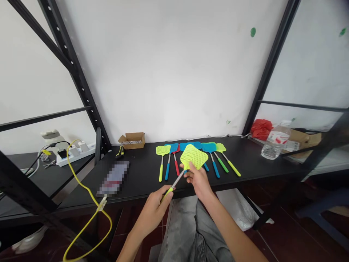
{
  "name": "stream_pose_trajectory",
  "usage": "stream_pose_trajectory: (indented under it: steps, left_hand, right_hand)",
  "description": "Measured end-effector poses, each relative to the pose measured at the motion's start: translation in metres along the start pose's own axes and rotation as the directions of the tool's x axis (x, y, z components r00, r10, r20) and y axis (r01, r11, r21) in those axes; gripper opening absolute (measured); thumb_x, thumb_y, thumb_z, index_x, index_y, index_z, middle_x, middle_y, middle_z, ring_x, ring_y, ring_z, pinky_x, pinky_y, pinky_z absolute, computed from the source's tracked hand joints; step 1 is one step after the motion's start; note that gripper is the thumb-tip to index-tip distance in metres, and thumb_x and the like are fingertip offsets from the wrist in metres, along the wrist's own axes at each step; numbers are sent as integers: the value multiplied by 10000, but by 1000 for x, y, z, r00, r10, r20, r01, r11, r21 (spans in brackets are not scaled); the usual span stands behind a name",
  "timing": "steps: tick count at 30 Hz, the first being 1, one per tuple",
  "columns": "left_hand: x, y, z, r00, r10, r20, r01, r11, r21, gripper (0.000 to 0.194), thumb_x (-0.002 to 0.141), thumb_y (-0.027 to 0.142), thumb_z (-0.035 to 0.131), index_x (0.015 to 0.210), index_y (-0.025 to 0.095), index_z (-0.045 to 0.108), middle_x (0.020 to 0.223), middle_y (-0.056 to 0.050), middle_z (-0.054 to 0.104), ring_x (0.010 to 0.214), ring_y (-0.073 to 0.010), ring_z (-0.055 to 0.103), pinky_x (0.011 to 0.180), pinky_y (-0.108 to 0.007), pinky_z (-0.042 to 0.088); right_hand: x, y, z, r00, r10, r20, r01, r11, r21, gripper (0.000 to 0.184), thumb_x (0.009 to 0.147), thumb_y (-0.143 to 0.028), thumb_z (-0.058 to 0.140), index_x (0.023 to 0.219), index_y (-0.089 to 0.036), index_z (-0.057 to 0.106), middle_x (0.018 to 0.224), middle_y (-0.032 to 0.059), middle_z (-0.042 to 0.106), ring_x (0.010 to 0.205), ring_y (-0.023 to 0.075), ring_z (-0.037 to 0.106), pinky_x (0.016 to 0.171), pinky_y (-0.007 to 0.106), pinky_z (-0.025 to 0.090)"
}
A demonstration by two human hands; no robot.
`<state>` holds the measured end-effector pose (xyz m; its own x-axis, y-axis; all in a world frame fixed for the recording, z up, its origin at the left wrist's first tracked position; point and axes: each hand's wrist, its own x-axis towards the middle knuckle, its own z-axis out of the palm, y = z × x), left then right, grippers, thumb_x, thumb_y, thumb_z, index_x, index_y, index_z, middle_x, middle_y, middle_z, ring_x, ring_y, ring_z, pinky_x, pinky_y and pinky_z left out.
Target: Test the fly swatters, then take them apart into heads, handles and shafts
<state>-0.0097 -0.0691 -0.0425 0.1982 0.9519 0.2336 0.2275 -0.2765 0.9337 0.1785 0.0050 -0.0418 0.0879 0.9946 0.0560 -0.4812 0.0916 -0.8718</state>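
Observation:
My left hand [154, 213] is shut around the yellow-green grip of a plastic fly swatter [194, 157], and my right hand [197, 178] holds its metal shaft just below the mesh head. The swatter is tilted up over a black shelf top [141, 182]. Beyond my right hand, several more fly swatters lie side by side, including a yellow one [163, 163], a blue one [211, 156] and a green one [220, 148]. A red-handled swatter [176, 165] lies partly hidden under the raised head.
A small open cardboard box [132, 141] and a blurred flat object [113, 178] sit left on the shelf. A yellow cable [87, 193] hangs at the front left. A water bottle [276, 140] and red plastic bag [261, 129] stand right, behind black metal uprights [272, 62].

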Motion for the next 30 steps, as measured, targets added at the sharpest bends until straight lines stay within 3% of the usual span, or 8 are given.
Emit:
stream_pose_trajectory:
  steps: [3, 7, 12, 17, 20, 23, 26, 30]
  left_hand:
    - [7, -8, -8, 980, 24, -195, -15, 999, 45, 360, 868, 416, 562, 1146, 194, 618, 563, 49, 452, 510, -138, 416, 503, -228, 320]
    - [26, -20, -35, 893, 45, -449, 92, 956, 278, 365, 870, 364, 532, 1192, 204, 594, 688, -7, 614, 648, -198, 570, 608, -263, 394]
    - [57, -44, -44, 903, 99, -419, 222, 726, 651, 475, 883, 141, 370, 1345, 100, 473, 1040, -146, 666, 1004, -280, 607, 806, -356, 438]
    - [80, -59, -34, 929, 138, -342, 237, 489, 840, 521, 826, 38, 357, 1330, 27, 490, 1132, -214, 602, 1015, -294, 581, 882, -400, 414]
    - [86, -56, -29, 939, 103, -328, 250, 451, 857, 515, 839, 52, 352, 1331, 16, 499, 1184, -218, 591, 1064, -300, 555, 898, -396, 412]
    - [88, -49, -22, 934, 70, -350, 283, 451, 846, 474, 905, 169, 340, 1325, 51, 527, 1304, -202, 548, 1127, -328, 523, 902, -414, 418]
    - [89, -45, -14, 937, 48, -347, 284, 478, 832, 491, 952, 344, 326, 1335, 116, 532, 1402, -171, 496, 1237, -352, 460, 952, -463, 390]
    - [89, -46, -11, 955, 54, -292, 224, 512, 829, 538, 964, 461, 291, 1341, 164, 535, 1442, -160, 467, 1311, -336, 420, 1011, -484, 338]
  right_hand:
    - [-3, 8, 5, 982, 22, 187, 23, 971, -237, 459, 783, -510, 660, 1079, -160, 662, 952, 114, 724, 639, 157, 637, 434, 219, 428]
    - [-3, 9, -8, 969, -47, 244, 144, 906, -398, 462, 835, -473, 591, 1187, -177, 634, 1010, 115, 724, 691, 176, 641, 491, 253, 473]
    - [16, -15, -41, 955, -216, 206, 295, 780, -552, 377, 854, -429, 553, 1118, -189, 674, 976, 95, 732, 717, 193, 650, 565, 283, 486]
    - [61, -59, -103, 889, -457, 41, 276, 462, -843, 319, 821, -419, 588, 1031, -218, 718, 944, 77, 731, 917, 254, 649, 900, 394, 447]
    - [87, -75, -144, 936, -352, 12, 61, 128, -990, 542, 847, -533, 510, 1256, -193, 617, 1249, 142, 631, 1167, 342, 549, 971, 447, 396]
    - [104, -75, -168, 985, -165, -50, -67, -96, -993, 758, 866, -683, 337, 1442, -198, 421, 1459, 156, 446, 1316, 396, 412, 1018, 505, 345]
    - [111, -65, -167, 998, -46, -43, -52, -220, -974, 833, 841, -769, 202, 1499, -270, 308, 1538, 132, 328, 1387, 428, 288, 1058, 552, 268]
    - [107, -44, -130, 997, 59, 54, 67, -253, -965, 859, 809, -812, 171, 1508, -323, 265, 1584, 104, 222, 1423, 445, 169, 1094, 546, 182]
